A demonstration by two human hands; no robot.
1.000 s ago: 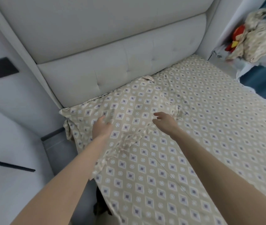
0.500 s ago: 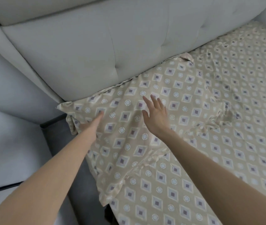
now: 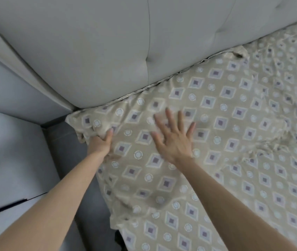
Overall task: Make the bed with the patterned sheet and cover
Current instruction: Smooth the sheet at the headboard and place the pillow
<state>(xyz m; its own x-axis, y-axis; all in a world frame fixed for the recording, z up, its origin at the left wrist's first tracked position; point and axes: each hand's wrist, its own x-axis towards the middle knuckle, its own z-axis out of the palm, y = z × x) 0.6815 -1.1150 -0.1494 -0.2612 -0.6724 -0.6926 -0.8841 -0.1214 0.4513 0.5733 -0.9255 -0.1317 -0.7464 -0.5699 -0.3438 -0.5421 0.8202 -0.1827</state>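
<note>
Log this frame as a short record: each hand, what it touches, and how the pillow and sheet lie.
left grip: hand, fingers curled round the patterned pillow's left edge
right grip: hand open, fingers spread, flat on the pillow's top; slightly blurred
pillow: lies flat, far edge against the padded headboard
patterned sheet: covers the mattress, bunched into wrinkles just right of the pillow
cover: not identifiable in view

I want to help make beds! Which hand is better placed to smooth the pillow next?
Probably the right. The right hand lies flat, fingers spread, on top of the pillow, while the left hand grips its corner at the bed's edge.
</note>
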